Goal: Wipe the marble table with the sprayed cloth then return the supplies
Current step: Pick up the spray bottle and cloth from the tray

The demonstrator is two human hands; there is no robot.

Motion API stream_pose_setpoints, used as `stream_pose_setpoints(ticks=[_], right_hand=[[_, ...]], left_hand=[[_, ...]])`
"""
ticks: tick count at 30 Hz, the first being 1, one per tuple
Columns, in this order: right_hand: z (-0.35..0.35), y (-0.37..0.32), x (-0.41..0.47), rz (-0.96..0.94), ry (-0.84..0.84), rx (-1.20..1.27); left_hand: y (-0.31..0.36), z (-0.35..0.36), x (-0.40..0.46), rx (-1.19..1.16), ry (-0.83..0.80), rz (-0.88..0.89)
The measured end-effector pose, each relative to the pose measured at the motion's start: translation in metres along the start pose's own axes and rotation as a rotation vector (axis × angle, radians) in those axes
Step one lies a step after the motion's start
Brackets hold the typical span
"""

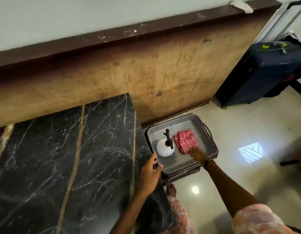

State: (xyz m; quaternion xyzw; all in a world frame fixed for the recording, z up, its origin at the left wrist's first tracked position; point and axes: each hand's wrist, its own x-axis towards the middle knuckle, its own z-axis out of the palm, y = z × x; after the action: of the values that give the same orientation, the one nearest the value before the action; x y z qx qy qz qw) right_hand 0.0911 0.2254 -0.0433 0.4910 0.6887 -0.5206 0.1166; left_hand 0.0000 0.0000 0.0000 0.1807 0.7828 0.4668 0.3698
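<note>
Down beside the black marble tabletop (pixel 65 157), low on the floor, a grey perforated tray (pixel 208 142) with both supplies inside. Red checked cloth (pixel 186 141) folded into a soft wad on the tray's right half, long axis running from the far-left corner toward the near right, near end tucked under the right hand (pixel 197 154). Right hand reaching in, fingertips at the cloth's near edge; blurred there, so pinching or merely touching cannot be told. Left hand (pixel 150 173) spread and loosely curled at the tray's near-left corner, thumb and fingers apart, gripping nothing clearly, seemingly steadying the rim. White spray bottle (pixel 163 149) upright on the tray's left half, just beside the cloth, black trigger head (pixel 169 139) seen from above with its long axis running away from the camera, nozzle end likely toward the wall. Handling, by judgement: cloth light, limp, no risk of breakage, apt to unfold and trail if lifted by one corner, so best gathered across the whole folded wad. Bottle rigid, smooth plastic, probably slippery if damp, weight depending on fill that cannot be read from above; neck under the trigger the natural hold. Tabletop bare within view, glossy, pale veins and two brass-coloured strips running along it.
</note>
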Motion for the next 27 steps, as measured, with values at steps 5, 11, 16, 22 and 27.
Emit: stream_pose_setpoints(ticks=[5, 11, 16, 22, 27], right_hand=[[-0.011, 0.04, 0.081, 0.047, 0.003, -0.217], [-0.016, 0.126, 0.196, 0.065, 0.092, -0.263], [-0.023, 0.048, 0.15, 0.065, 0.144, -0.28], [-0.034, 0.051, 0.158, 0.152, 0.028, -0.09], [-0.04, 0.038, 0.14, 0.05, -0.181, 0.02]], left_hand=[[0.006, 0.046, 0.051, -0.06, 0.017, -0.063], [-0.005, 0.076, 0.117, 0.064, 0.088, -0.105], [-0.017, 0.08, 0.144, 0.164, 0.095, -0.105], [-0.022, 0.087, 0.161, 0.279, 0.193, -0.01], [-0.009, 0.086, 0.157, 0.411, 0.243, 0.126]])
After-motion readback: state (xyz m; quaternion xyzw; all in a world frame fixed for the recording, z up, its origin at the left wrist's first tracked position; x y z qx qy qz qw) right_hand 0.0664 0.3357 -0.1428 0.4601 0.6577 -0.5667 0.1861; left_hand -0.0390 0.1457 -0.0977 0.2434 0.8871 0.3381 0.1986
